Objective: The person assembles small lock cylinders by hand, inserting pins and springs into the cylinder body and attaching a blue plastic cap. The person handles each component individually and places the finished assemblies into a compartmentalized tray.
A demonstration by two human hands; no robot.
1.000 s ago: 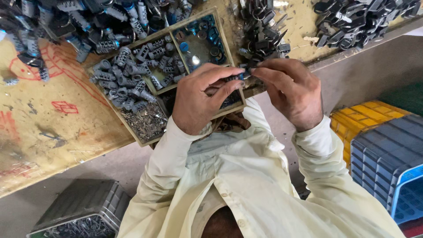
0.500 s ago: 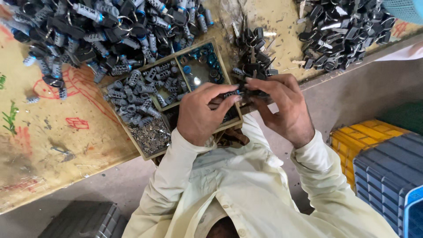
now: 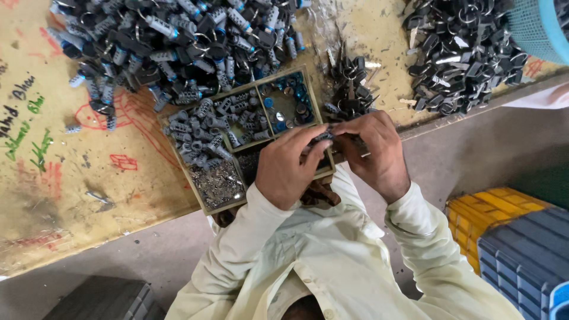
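Small dark part, pinched between the fingertips of both hands, sits just above the near right corner of the divided wooden tray. The left hand and right hand are both closed on it, fingers meeting over the tray's edge; the part itself is too small and covered to make out in shape.

The counter is a worn, yellowish board marked with red and green scribbles. A big heap of grey and black pieces lies at its far side, touching the tray's back rim. A smaller dark cluster stands just beyond the right hand, and another black pile lies well to the right, near the counter's front edge.

Bare counter shows to the left of the tray. Below the edge lies grey floor, with a yellow crate and a dark grey crate at right. A teal basket is cut off at the top right corner.
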